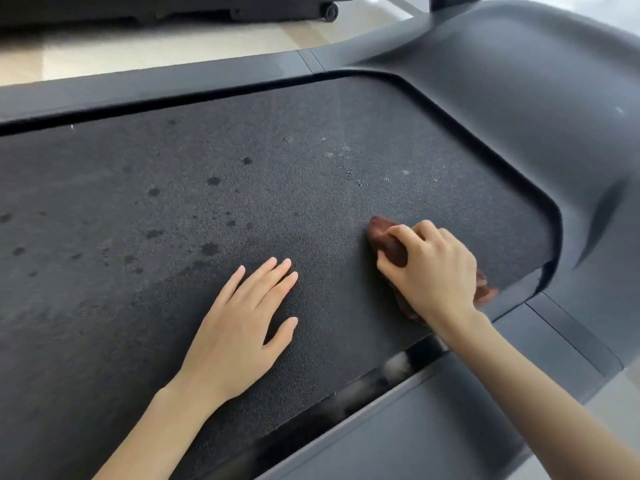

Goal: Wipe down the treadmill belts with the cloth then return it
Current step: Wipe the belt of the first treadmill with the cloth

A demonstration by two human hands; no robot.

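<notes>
The black textured treadmill belt point(207, 202) fills most of the view, with dark wet spots at its left and middle and pale specks farther back. My right hand point(429, 268) grips a bunched brown cloth point(384, 237) against the belt near its right end; part of the cloth pokes out beyond my wrist at the belt's edge. My left hand point(242, 327) lies flat on the belt with straight, spread fingers, to the left of the cloth and apart from it.
The grey motor cover point(536, 116) curves around the belt's right end. Dark side rails run along the far edge point(156, 88) and the near edge point(450, 410). Pale floor and another black machine's wheel point(330, 10) lie beyond.
</notes>
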